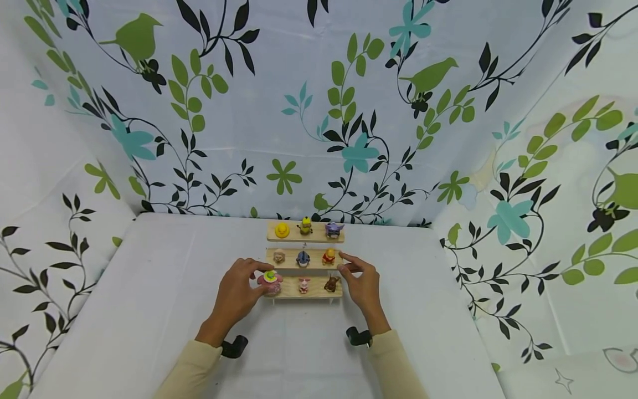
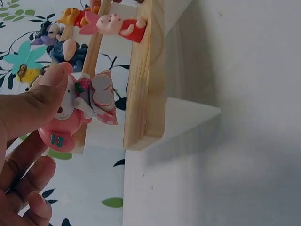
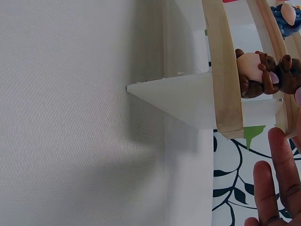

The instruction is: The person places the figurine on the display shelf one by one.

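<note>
My left hand [image 1: 238, 289] pinches a pink toy figurine [image 2: 66, 113] with a white face, between thumb and fingers. It is at the left end of the lowest board of a three-tier wooden display shelf [image 1: 291, 295]; in the left wrist view it stands slightly apart from that board. My right hand [image 1: 363, 281] holds the right end of the middle board between thumb and index finger. On the lowest board stand a small pink-and-red piglet figurine [image 2: 120, 28] and a brown figurine [image 3: 263, 75]. A blue donkey figurine [image 1: 302, 259] sits mid-shelf.
Beside the donkey are a beige figurine [image 1: 279, 256] and a yellow bear in red [image 1: 328, 256]. The top board holds a yellow figurine [image 1: 282, 230], a minion-like figurine [image 1: 305, 226] and a purple figurine [image 1: 333, 230]. White supports [image 3: 178, 96] carry the boards on a white table [image 1: 164, 310].
</note>
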A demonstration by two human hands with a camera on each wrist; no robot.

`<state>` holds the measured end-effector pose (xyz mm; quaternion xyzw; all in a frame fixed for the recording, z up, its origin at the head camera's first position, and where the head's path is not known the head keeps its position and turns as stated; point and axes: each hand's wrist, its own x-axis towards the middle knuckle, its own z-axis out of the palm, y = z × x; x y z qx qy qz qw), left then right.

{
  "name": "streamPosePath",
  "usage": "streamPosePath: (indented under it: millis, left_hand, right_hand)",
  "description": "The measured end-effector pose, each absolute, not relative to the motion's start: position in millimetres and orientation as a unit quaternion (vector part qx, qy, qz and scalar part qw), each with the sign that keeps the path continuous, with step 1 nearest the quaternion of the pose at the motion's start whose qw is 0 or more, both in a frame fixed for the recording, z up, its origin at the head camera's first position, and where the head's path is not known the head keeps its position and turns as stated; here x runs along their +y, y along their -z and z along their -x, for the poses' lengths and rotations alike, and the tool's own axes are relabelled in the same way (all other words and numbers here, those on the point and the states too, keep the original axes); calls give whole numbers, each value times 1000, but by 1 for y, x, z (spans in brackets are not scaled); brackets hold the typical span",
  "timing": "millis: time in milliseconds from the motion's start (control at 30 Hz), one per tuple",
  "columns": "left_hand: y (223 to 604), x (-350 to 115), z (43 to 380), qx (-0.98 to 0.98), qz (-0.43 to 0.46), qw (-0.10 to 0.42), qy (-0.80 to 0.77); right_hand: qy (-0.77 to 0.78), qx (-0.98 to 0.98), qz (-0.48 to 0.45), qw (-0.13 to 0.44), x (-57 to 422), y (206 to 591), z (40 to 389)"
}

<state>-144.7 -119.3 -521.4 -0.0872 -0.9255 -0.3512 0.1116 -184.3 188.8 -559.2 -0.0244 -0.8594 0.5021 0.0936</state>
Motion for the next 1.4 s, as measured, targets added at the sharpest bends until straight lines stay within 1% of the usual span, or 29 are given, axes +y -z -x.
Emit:
streamPosePath:
  millis: [500,667,967,1400]
  left_hand:
    - [533,-99,149,-931,120,171,300]
    - [536,-96,149,-928,138,195,286]
    - [538,-96,148,-924,153,203,287]
    - [541,-98,149,-926,159,184,289]
  right_hand:
    - [-494,-863,16,106,188,558,184]
    - [-496,-862,19,102,189,557,184]
    - [-501,-859,16,109,191,556,184]
    - [-485,-869,26,94,189,558,185]
